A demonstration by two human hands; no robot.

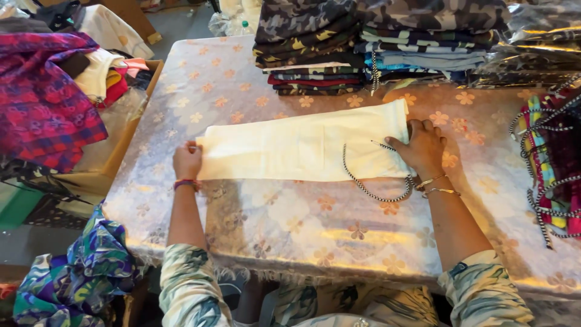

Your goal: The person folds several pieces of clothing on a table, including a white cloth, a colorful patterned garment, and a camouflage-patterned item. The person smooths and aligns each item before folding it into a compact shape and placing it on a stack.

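A folded cream garment [302, 145] lies flat on the counter [290, 230], stretched between the two hands. The left hand [187, 160] pinches the garment's narrow end, fingers closed on the cloth edge, a red and purple band on its wrist. The right hand [423, 147] rests palm down on the wide end, fingers spread and pressing the fabric to the counter; thin gold bangles [437, 186] sit on that wrist. A black-and-white speckled cord [370, 189] runs out of the garment just left of the right hand and loops toward the person, curling back under the right wrist.

The counter carries a shiny cover with pale flowers. Beyond the hands, nearer the right one, stands a stack [315, 48] of folded camouflage clothes, and beside it a second stack [430, 42] in blue and grey tones. Right of the right hand lies a heap of bright striped garments [554, 151] with more speckled cords (how many pieces, I cannot tell). Left of the left hand, off the counter, a box [130, 130] holds loose clothes, with a red and purple plaid cloth [42, 97] draped next to it. Below the left forearm hangs a blue and green patterned fabric [91, 272].
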